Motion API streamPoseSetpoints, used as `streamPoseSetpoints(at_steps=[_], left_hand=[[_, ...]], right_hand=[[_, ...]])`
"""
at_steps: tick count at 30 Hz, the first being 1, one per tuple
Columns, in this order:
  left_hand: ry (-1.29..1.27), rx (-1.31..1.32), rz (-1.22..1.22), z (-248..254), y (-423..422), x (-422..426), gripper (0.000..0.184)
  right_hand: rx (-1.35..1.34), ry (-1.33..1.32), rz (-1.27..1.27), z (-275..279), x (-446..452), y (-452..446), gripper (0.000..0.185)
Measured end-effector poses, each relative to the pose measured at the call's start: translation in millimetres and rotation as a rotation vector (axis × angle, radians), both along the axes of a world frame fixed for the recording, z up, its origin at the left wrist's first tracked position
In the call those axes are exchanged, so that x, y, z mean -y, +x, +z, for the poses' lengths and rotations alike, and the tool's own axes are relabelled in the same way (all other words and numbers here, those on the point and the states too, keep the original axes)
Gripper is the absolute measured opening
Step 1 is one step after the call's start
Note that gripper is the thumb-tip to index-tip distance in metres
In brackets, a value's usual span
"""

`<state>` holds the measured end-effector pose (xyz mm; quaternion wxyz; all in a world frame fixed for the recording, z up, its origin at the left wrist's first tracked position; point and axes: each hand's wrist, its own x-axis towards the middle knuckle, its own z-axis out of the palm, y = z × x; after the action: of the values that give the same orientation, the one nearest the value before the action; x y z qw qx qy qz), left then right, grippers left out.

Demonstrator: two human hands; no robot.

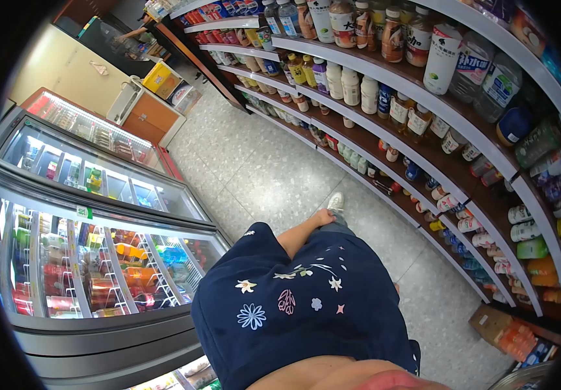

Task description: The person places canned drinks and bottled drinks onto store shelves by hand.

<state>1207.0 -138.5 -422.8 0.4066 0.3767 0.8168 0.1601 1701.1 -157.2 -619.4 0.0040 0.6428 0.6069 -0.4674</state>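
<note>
My left hand (323, 217) hangs in front of me beside the grey trouser leg (340, 227). Its fingers look curled in, and whatever they might hold is hidden. A sliver of my right hand (397, 288) shows past the right edge of my navy shirt (306, 312), which has embroidered flowers. The fingers of that hand are hidden. Below the left hand, a light shoe (336, 201) rests on the speckled tile floor (254, 175).
Glass-door drinks coolers (98, 260) line my left. Curved shelves (358, 65) of bottled drinks run along my right, with cardboard boxes (498, 328) at their foot. A counter (144, 120), a yellow box (160, 79) and another person's arm (131, 34) are farther off.
</note>
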Motion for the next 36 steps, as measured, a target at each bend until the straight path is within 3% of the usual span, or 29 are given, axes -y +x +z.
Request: streamPoseSetpoints(at_steps=[2,9,13,21,36], left_hand=[[0.03,0.024,0.094,14.4,-0.8,-5.0,0.031],[0.132,0.124,0.169,32.5,-8.7,-18.2,0.017],[0.143,0.109,0.1,45.2,-1.6,-16.1,0.013],[0.142,0.073,0.133,21.3,-4.5,-2.2,0.009],[0.132,0.075,0.246,39.4,-6.8,3.8,0.01]], right_hand=[[0.016,-0.045,0.0,89.7,-12.1,-17.9,0.026],[-0.083,-0.046,-0.036,35.6,-4.1,-1.0,0.027],[-0.062,-0.064,-0.077,51.3,0.4,-1.9,0.028],[-0.042,0.047,-0.02,105.5,-1.5,-15.4,0.033],[-0.087,0.059,-0.01,90.9,-11.8,-13.4,0.031]])
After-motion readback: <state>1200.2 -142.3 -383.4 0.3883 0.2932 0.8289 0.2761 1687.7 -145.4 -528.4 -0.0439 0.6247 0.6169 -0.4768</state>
